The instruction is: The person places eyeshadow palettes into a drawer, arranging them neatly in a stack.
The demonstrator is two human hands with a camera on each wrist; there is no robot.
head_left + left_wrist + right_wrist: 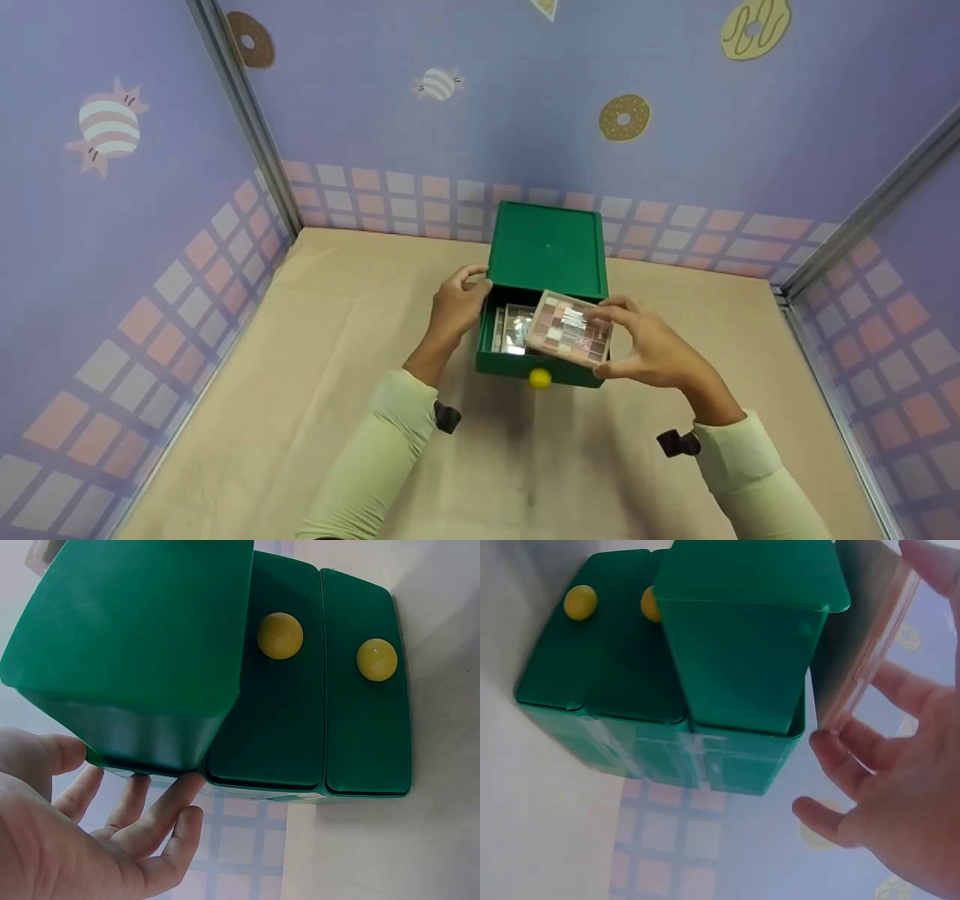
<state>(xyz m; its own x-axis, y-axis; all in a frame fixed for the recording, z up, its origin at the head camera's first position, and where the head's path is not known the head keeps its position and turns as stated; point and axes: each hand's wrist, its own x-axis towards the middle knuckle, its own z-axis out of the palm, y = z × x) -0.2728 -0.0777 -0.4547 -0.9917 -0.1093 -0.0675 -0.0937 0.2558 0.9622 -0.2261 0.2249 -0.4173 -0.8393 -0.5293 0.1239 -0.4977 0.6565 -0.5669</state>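
A small green drawer cabinet (547, 247) stands against the back wall, its top drawer (502, 365) pulled out by a yellow-knobbed front. My right hand (649, 345) pinches a square eyeshadow palette (562, 330) by its right edge, tilted over the drawer's right half. In the right wrist view that palette (862, 637) is seen edge-on beside the drawer, thumb and fingers on opposite edges. Further palettes (517, 330) lie inside the drawer on the left. My left hand (455, 304) rests its fingertips against the cabinet's left side; the left wrist view shows its fingers (161, 814) extended there.
Two lower drawers with yellow knobs (280, 636) are closed below the top one. A beige cloth-covered table (360, 322) surrounds the cabinet. Purple printed walls (525, 112) stand at the back and both sides, with metal posts (259, 127) in the corners.
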